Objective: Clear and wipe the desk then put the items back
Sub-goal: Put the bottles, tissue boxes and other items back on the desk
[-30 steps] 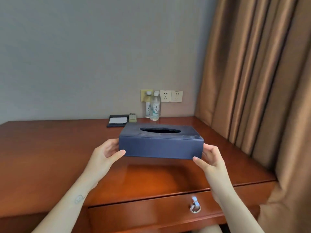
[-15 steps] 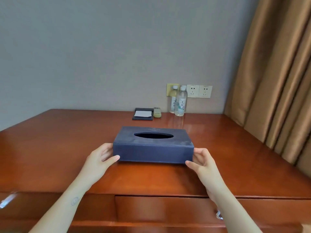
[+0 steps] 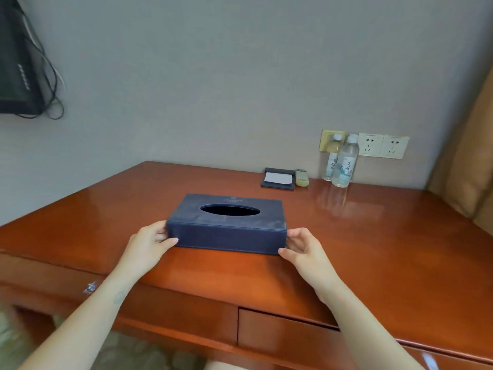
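Tissue box [image 3: 226,231] lower, between fingers [image 3: 168,240]

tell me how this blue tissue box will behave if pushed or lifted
The tissue box is probably stiff: its edges look straight between the left hand and right hand. Likely light, since no tissue shows in its slot. Low and flat, it should not tip, but may slide on the glossy desk.

Navy blue tissue box [image 3: 226,233], plain. Glossy reddish-brown wood table [image 3: 373,236]. Grey wall [image 3: 213,76]. Tan curtain [image 3: 466,169]. White sockets [image 3: 382,146]. Clear water bottles [image 3: 345,166], white caps [image 3: 353,138]. Beige remote [image 3: 301,178]. Dark notepad holder [image 3: 278,170], white paper [image 3: 277,178].
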### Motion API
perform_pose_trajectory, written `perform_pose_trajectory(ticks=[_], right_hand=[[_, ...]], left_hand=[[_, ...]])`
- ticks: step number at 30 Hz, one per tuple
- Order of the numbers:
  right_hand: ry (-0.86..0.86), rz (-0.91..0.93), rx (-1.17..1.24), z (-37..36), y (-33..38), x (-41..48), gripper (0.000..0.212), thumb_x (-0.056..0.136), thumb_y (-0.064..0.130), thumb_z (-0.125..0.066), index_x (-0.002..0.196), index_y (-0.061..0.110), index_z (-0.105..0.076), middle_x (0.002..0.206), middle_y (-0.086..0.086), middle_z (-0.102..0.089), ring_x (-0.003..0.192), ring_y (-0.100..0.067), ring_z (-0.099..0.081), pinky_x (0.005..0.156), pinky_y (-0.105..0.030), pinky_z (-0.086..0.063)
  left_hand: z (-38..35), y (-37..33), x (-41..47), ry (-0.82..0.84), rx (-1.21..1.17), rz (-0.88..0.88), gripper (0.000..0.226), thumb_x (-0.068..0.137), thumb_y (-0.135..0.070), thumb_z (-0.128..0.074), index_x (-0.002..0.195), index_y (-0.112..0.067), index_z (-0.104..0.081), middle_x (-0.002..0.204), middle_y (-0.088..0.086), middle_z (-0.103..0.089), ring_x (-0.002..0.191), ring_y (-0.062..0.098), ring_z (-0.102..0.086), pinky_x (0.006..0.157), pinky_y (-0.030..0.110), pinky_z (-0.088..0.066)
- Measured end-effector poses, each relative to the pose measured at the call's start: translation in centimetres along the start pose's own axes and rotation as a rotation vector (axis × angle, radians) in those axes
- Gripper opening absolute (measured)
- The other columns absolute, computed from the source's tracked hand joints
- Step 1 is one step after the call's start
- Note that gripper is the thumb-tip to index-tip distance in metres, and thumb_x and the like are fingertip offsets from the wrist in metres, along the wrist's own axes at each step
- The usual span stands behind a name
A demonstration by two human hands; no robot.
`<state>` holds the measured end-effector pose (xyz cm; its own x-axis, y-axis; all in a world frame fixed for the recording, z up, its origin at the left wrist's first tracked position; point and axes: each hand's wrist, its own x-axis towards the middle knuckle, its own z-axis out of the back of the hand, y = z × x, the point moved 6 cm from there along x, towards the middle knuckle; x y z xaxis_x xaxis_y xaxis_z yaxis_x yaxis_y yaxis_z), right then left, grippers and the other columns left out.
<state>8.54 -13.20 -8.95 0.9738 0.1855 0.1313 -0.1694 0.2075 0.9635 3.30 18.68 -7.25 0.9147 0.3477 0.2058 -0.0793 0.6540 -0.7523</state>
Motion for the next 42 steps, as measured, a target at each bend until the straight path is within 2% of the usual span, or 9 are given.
perform_pose_trajectory(ticks=[3,8,15,18,22,24,33,37,42], right_hand=[[0.026,0.039,-0.076,-2.2,0.7,1.9,0.028,0.091,0.002,-0.062,0.111,0.02,-0.056,0.119,0.016,-0.061,0.118,-0.002,-0.056,0.085,-0.008,-0.046],[0.001,0.063,-0.275,-4.9,1.3,4.9,0.047,0.094,0.004,-0.057,0.136,0.02,-0.046,0.138,0.004,-0.055,0.13,-0.013,-0.05,0.108,-0.028,-0.042],[-0.043,0.086,-0.386,-6.9,1.5,11.0,0.053,0.094,0.006,-0.054,0.143,0.021,-0.041,0.141,0.002,-0.052,0.131,-0.015,-0.048,0.106,-0.027,-0.039],[-0.065,0.117,-0.393,-7.5,1.2,14.1,0.054,0.093,0.004,-0.052,0.143,0.023,-0.045,0.137,0.003,-0.05,0.125,-0.011,-0.05,0.105,-0.02,-0.038],[-0.093,0.109,-0.355,-7.6,0.6,17.9,0.049,0.094,0.006,-0.051,0.139,0.026,-0.05,0.124,0.009,-0.052,0.103,0.0,-0.051,0.08,0.001,-0.036],[-0.121,0.108,-0.34,-7.4,0.3,19.9,0.047,0.094,0.006,-0.051,0.137,0.025,-0.053,0.12,0.01,-0.053,0.095,0.004,-0.052,0.072,0.003,-0.034],[-0.253,0.104,-0.278,-6.7,-0.5,26.6,0.048,0.092,0.006,-0.052,0.137,0.024,-0.048,0.112,0.007,-0.063,0.095,0.002,-0.058,0.074,-0.001,-0.04],[-0.284,0.091,-0.289,-6.5,-0.8,28.8,0.049,0.091,0.006,-0.05,0.138,0.022,-0.049,0.123,0.004,-0.063,0.109,-0.005,-0.058,0.093,-0.013,-0.043],[-0.273,0.072,-0.296,-6.6,-1.2,30.8,0.057,0.09,0.006,-0.048,0.145,0.022,-0.044,0.132,-0.002,-0.061,0.122,-0.009,-0.055,0.107,-0.025,-0.04]], left_hand=[[1.2,1.4,1.8,-0.02,0.05,0.058,0.044,0.093,-0.016,-0.064,0.136,-0.018,-0.054,0.126,0.007,-0.065,0.117,0.025,-0.06,0.099,0.04,-0.045],[1.9,2.8,5.5,-0.03,0.126,0.091,0.044,0.094,-0.021,-0.063,0.137,-0.02,-0.053,0.131,0.007,-0.062,0.12,0.026,-0.059,0.1,0.043,-0.045],[1.2,3.7,12.3,-0.029,0.085,0.116,0.044,0.094,-0.019,-0.061,0.138,-0.019,-0.053,0.133,0.008,-0.061,0.123,0.026,-0.057,0.104,0.042,-0.041],[0.7,4.6,15.5,-0.059,0.03,0.142,0.043,0.094,-0.019,-0.062,0.136,-0.019,-0.053,0.134,0.009,-0.06,0.122,0.026,-0.057,0.103,0.041,-0.041],[-0.3,5.5,19.4,-0.156,0.002,0.157,0.029,0.092,-0.018,-0.066,0.117,-0.014,-0.053,0.121,0.006,-0.062,0.102,0.02,-0.06,0.084,0.034,-0.046],[-0.8,5.5,21.3,-0.185,0.024,0.144,0.023,0.091,-0.017,-0.066,0.107,-0.014,-0.05,0.109,0.002,-0.06,0.099,0.021,-0.061,0.078,0.032,-0.045],[-4.5,4.7,29.8,-0.267,0.073,0.04,0.023,0.092,-0.017,-0.064,0.106,-0.019,-0.045,0.1,-0.002,-0.058,0.088,0.014,-0.057,0.075,0.033,-0.048],[-6.0,3.9,32.5,-0.271,0.152,-0.043,0.024,0.092,-0.02,-0.064,0.106,-0.02,-0.044,0.099,-0.001,-0.06,0.084,0.015,-0.058,0.071,0.035,-0.048],[-7.3,3.4,35.0,-0.284,0.245,-0.112,0.02,0.097,-0.02,-0.055,0.115,-0.015,-0.049,0.109,0.005,-0.065,0.095,0.027,-0.064,0.076,0.042,-0.053]])
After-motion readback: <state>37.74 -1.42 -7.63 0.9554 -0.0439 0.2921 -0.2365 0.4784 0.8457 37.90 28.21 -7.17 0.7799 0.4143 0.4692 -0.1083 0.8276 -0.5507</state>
